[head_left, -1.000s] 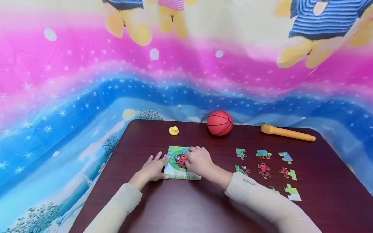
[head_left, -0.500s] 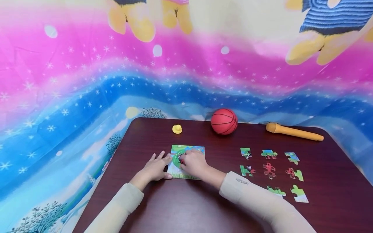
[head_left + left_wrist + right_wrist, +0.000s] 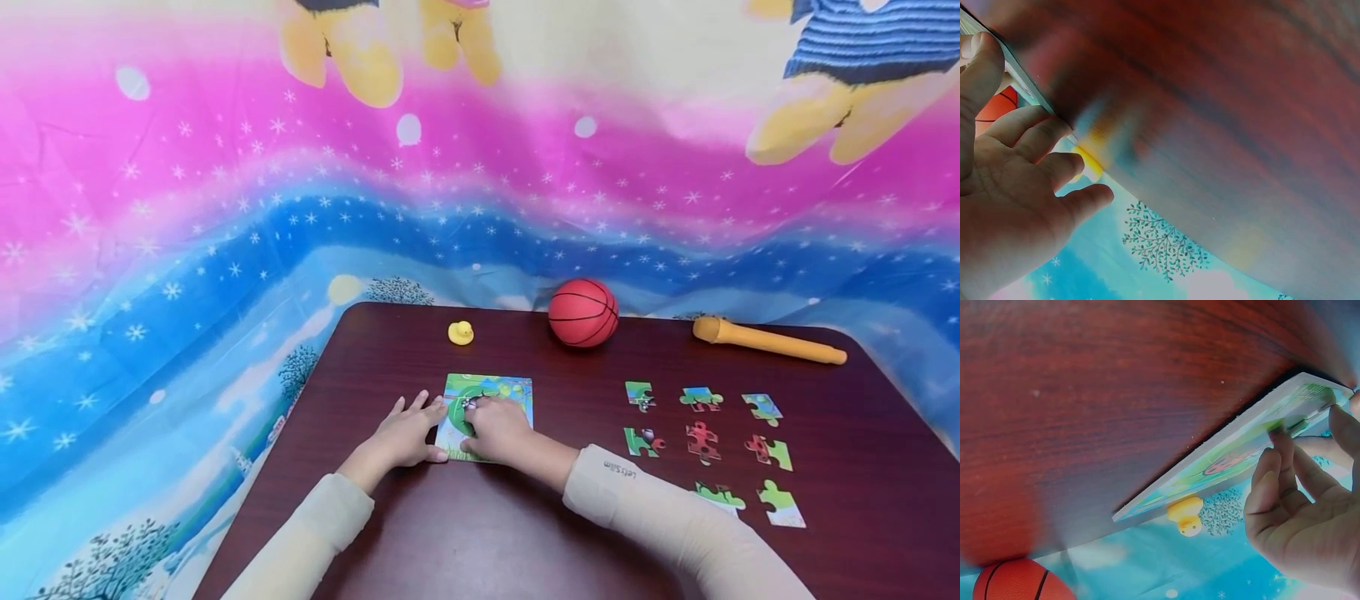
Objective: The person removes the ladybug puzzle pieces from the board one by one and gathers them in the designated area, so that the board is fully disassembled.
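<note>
A flat square ladybug puzzle board [image 3: 517,392] lies on the table. At its left edge my left hand [image 3: 405,433] rests with spread fingers; in the left wrist view the fingertips [image 3: 1054,125] meet the board's edge. My right hand [image 3: 498,429] reaches over the board from the right. In the right wrist view its fingertips [image 3: 1282,447] touch the picture near the ladybug, and the thumb stands apart near the border. I see no loose piece between them. Several puzzle pieces [image 3: 702,442] lie in rows to the right; my right sleeve may hide part of the lowest row.
Along the table's far side are a yellow toy duck [image 3: 461,333], a red basketball [image 3: 583,313] and an orange microphone-shaped toy [image 3: 768,340]. A printed cloth [image 3: 225,217] hangs behind and to the left of the dark table [image 3: 480,533].
My right hand has slid left and a little down across the board, uncovering its upper right corner. My left hand stays at the board's left edge. The head view has shifted slightly.
</note>
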{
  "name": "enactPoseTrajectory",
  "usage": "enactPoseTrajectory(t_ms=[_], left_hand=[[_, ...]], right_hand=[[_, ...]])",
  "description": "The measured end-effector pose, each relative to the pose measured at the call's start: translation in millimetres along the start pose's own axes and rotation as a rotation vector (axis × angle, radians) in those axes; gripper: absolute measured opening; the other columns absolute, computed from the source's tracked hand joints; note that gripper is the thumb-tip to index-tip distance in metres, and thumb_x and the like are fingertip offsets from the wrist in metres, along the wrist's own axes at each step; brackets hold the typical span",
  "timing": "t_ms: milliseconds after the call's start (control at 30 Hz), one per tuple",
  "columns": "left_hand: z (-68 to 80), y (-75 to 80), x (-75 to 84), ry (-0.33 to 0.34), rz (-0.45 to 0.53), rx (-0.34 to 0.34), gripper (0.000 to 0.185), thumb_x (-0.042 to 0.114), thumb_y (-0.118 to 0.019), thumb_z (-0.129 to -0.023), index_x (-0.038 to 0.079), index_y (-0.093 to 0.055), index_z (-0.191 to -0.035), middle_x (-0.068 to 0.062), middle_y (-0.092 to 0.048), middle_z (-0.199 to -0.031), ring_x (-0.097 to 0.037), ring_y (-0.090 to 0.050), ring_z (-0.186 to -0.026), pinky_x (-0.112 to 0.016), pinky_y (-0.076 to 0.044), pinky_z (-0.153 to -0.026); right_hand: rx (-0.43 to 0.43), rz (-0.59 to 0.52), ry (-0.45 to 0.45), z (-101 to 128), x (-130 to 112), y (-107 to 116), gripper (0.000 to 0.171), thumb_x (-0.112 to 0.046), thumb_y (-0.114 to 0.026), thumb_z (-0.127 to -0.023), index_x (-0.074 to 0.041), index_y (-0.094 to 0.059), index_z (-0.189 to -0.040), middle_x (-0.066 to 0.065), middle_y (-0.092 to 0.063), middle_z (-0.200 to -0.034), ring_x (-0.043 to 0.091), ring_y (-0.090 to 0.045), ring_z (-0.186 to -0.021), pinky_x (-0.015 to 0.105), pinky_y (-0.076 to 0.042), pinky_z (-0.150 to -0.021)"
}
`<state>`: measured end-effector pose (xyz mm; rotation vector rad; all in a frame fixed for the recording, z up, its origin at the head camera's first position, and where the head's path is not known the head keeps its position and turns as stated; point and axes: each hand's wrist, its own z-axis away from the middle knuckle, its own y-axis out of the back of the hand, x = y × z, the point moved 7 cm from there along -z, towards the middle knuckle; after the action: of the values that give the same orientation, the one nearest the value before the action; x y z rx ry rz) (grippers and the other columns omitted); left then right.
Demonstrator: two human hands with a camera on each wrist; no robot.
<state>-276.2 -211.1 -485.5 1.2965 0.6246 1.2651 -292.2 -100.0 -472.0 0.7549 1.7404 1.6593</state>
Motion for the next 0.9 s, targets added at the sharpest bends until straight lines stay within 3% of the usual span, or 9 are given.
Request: enactPoseTrajectory(t_ms=[267,433,533,667,767,900], left_hand=[[-1.8,1.7,-1.1,0.004,-0.001,0.004,0.080,0.040,-0.072,-0.079,0.010,-0.037,-0.145,-0.009,-0.032,-0.151,-0.030,-0.015,-0.143,-0.054,-0.010,-0.113],[-1.9,0.5,-1.6,0.005,0.013,0.008,0.080,0.040,-0.072,-0.079,0.010,-0.038,-0.145,-0.009,-0.032,-0.151,-0.030,-0.014,-0.143,-0.054,-0.010,-0.113],[-0.5,-1.2,-0.8,0.001,0.013,0.008,0.080,0.040,-0.072,-0.079,0.009,-0.038,-0.145,-0.009,-0.033,-0.150,-0.031,-0.015,-0.143,-0.054,-0.011,-0.112],[1.1,-3.2,0.9,-0.007,0.016,0.008,0.079,0.040,-0.071,-0.080,0.009,-0.038,-0.145,-0.009,-0.033,-0.150,-0.031,-0.016,-0.143,-0.055,-0.011,-0.112],[2.2,-4.0,1.6,-0.008,0.015,0.010,0.079,0.041,-0.071,-0.080,0.009,-0.038,-0.145,-0.009,-0.033,-0.151,-0.032,-0.017,-0.143,-0.056,-0.012,-0.112],[2.2,-3.0,1.8,-0.004,0.014,0.016,0.079,0.041,-0.072,-0.080,0.009,-0.038,-0.144,-0.009,-0.032,-0.151,-0.031,-0.017,-0.143,-0.056,-0.012,-0.112]], right_hand=[[-0.046,-0.095,0.010,-1.0,0.7,2.5,0.024,-0.034,-0.077,-0.073,-0.020,-0.059,-0.066,-0.007,-0.045,-0.054,0.012,-0.050,-0.061,0.032,-0.043,-0.055],[-0.070,-0.186,-0.028,0.0,4.6,0.3,0.030,-0.028,-0.076,-0.073,-0.020,-0.050,-0.060,-0.008,-0.033,-0.052,0.009,-0.038,-0.055,0.029,-0.035,-0.049],[-0.063,-0.300,-0.072,1.4,8.9,-1.9,0.026,-0.025,-0.075,-0.073,-0.018,-0.053,-0.062,-0.009,-0.036,-0.053,0.008,-0.037,-0.054,0.026,-0.033,-0.048],[-0.035,-0.433,-0.140,4.2,15.9,-4.4,0.012,-0.021,-0.076,-0.073,-0.017,-0.065,-0.076,-0.010,-0.051,-0.065,0.006,-0.045,-0.060,0.025,-0.039,-0.053],[-0.007,-0.520,-0.183,4.8,20.1,-4.7,0.012,-0.019,-0.077,-0.073,-0.017,-0.068,-0.082,-0.009,-0.055,-0.072,0.006,-0.050,-0.065,0.025,-0.042,-0.056],[0.008,-0.667,-0.192,2.1,22.3,-2.5,0.009,-0.013,-0.075,-0.075,-0.015,-0.066,-0.076,-0.008,-0.057,-0.067,0.007,-0.051,-0.061,0.025,-0.043,-0.056]])
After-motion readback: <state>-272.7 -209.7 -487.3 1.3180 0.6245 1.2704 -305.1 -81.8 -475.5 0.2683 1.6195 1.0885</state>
